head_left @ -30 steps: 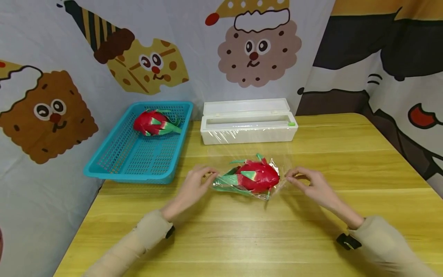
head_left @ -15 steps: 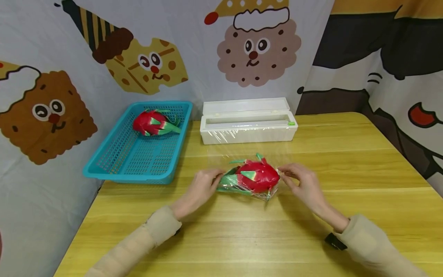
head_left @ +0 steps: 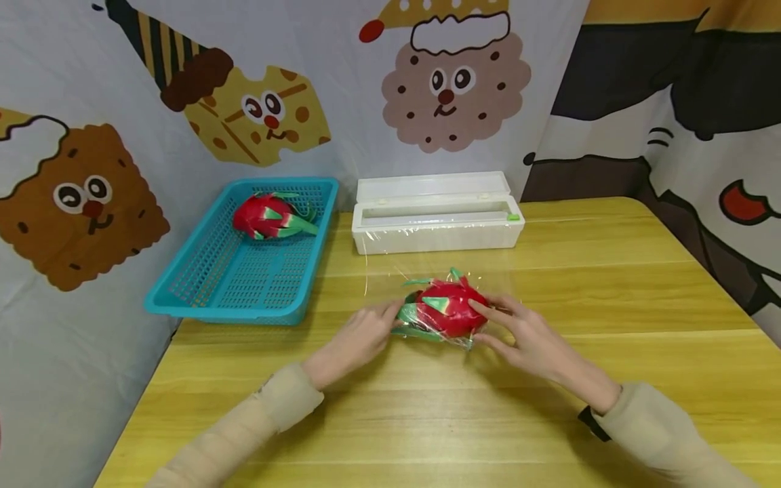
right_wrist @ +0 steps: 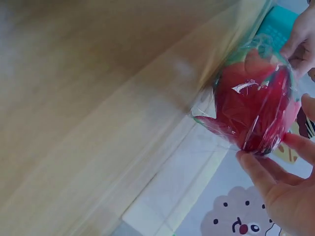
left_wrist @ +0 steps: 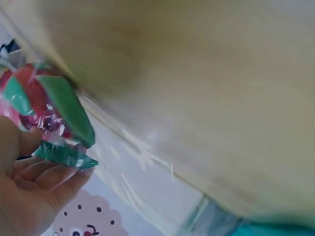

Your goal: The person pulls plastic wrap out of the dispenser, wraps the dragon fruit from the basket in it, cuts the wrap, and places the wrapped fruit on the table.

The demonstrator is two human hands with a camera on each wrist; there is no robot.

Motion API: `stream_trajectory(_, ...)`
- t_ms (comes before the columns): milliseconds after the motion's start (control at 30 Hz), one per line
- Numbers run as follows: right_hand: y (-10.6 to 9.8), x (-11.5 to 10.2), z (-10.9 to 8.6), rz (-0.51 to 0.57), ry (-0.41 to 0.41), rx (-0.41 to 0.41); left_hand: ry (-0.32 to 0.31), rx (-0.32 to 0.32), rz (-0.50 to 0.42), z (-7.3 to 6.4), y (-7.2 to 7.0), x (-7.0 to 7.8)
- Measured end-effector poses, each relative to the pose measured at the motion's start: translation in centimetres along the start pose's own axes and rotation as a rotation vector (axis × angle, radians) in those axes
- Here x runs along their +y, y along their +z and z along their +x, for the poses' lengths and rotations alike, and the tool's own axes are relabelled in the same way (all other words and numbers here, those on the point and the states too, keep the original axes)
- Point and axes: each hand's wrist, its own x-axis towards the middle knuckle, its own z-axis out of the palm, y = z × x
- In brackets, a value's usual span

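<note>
In the head view a red dragon fruit (head_left: pixel 448 308) with green leaf tips lies on the table, wrapped in clear cling film (right_wrist: pixel 244 88). My left hand (head_left: pixel 360 337) holds its leafy left end; the left wrist view has the thumb above the green tips (left_wrist: pixel 66 155) and the fingers beneath. From the other side my right hand (head_left: pixel 529 339) spans the rounded end, fingers and thumb spread over the film. Behind the fruit stands a white cling film box (head_left: pixel 439 237) with its lid up, and film stretches from its front toward the fruit.
A blue plastic basket (head_left: pixel 241 313) at the left holds a second dragon fruit (head_left: pixel 268 215). The wooden table (head_left: pixel 427 427) extends in front and to the right. A curtain (head_left: pixel 360 95) with cartoon biscuits hangs behind.
Both hands have come inward along the fruit. The right hand let go of the film's edge and spread over the rounded end; the left shifted right onto the leafy end.
</note>
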Motion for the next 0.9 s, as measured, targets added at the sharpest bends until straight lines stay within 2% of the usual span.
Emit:
stream_trajectory(100, 0.1, 0.2, 0.6, -0.002, 0.016, 0.001, 0.052, 0.022, 0.114, 0.6, 0.2, -0.5)
stream_trajectory(200, 0.3, 0.4, 1.5, -0.007, 0.037, -0.007, 0.065, 0.045, 0.142, 1.3, 0.5, -1.2)
stream_trajectory(467, 0.2, 1.3, 3.9, 0.02, 0.111, -0.069, -0.092, -0.051, -0.08, 3.1, 0.4, -2.5)
stream_trajectory(667, 0.0, 1.4, 4.9, 0.041, 0.189, -0.129, -0.134, -0.001, -0.129, 4.3, 0.5, -3.2)
stream_trajectory(800, 0.4, 2.1, 5.6, 0.055, 0.234, -0.123, -0.202, 0.017, -0.169, 5.5, 0.8, -3.5)
stream_trajectory(900, 0.8, 3.0, 6.3, 0.092, 0.277, -0.116, -0.268, -0.008, -0.236, 6.4, 0.9, -3.6)
